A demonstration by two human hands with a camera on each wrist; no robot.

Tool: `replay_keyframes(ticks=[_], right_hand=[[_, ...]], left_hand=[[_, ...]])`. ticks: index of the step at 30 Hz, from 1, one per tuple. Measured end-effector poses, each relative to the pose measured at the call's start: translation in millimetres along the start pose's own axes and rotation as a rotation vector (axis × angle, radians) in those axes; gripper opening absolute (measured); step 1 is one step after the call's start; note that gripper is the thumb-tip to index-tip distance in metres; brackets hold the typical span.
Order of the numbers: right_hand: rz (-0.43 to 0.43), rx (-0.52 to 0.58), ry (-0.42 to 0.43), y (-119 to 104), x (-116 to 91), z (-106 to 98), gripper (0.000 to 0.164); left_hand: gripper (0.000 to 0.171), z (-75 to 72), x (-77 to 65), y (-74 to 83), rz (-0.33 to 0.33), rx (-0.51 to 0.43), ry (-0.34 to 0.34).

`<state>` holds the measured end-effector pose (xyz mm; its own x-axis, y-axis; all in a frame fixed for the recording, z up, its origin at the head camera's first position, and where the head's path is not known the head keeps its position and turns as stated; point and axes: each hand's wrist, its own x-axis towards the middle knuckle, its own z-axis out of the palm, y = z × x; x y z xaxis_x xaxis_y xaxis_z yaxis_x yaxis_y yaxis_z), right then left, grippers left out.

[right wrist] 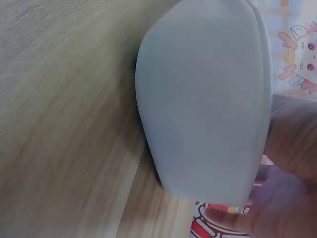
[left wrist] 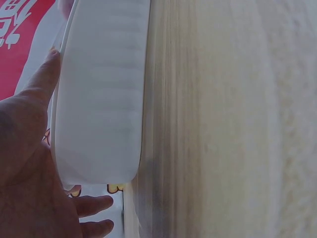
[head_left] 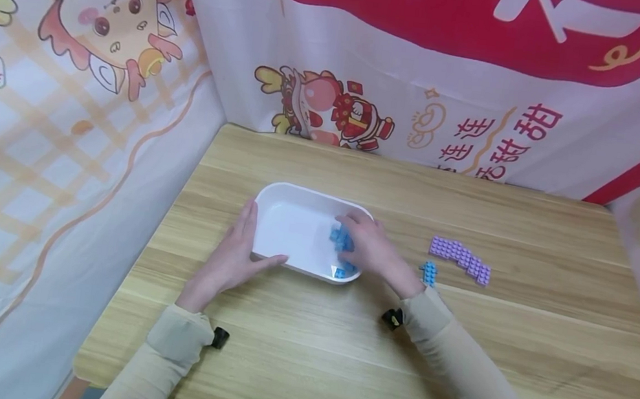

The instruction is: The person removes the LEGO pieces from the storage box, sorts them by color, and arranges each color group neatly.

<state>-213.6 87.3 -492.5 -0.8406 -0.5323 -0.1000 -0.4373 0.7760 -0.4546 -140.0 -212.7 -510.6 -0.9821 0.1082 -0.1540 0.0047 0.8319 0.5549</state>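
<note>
A white plastic tray (head_left: 300, 223) with rounded corners sits on the wooden table. My left hand (head_left: 232, 252) braces its left end, the thumb along the near rim and the fingers, fairly straight, against the left side. In the left wrist view, the thumb (left wrist: 44, 74) touches the rim while two fingertips show past the tray's end. Over the tray's right end, my right hand (head_left: 370, 244) reaches in with spread fingers, slightly blurred. Blue toy building bricks (head_left: 342, 237) lie in the tray by its fingertips. The tray wall hides them in the right wrist view.
Right of the tray, a small blue brick piece (head_left: 429, 273) rests on the table (head_left: 305, 341). Beside it is a row of purple bricks (head_left: 460, 256). Printed cloth (head_left: 423, 106) hangs behind the table, with another printed cloth (head_left: 62, 198) along the left side.
</note>
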Motion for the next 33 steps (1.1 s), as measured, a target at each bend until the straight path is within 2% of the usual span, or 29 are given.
replay_keyframes(ticks=[5,10,20,25,28,33], right_hand=[[-0.033,0.159,0.075,6.5,-6.2,-0.7,0.085],[-0.035,0.260,0.097,13.7,-11.4,-1.5,0.090],[-0.032,0.213,0.056,12.6,-12.5,-3.5,0.089],[-0.029,0.228,0.060,13.2,-13.1,-3.0,0.084],[-0.041,0.247,0.087,14.8,-13.4,-1.4,0.082],[-0.143,0.274,0.212,19.4,-13.4,0.2,0.080]], left_hand=[[0.142,-0.1,0.0,0.4,0.001,-0.003,0.002],[0.141,-0.4,-0.5,1.2,-0.001,-0.001,0.001],[0.141,0.3,-0.2,0.9,-0.001,0.007,0.001],[0.141,0.4,-0.4,0.5,-0.002,0.007,0.002],[0.140,0.6,-0.5,0.5,-0.002,0.010,0.001],[0.140,0.5,-0.4,0.9,0.000,0.013,-0.001]])
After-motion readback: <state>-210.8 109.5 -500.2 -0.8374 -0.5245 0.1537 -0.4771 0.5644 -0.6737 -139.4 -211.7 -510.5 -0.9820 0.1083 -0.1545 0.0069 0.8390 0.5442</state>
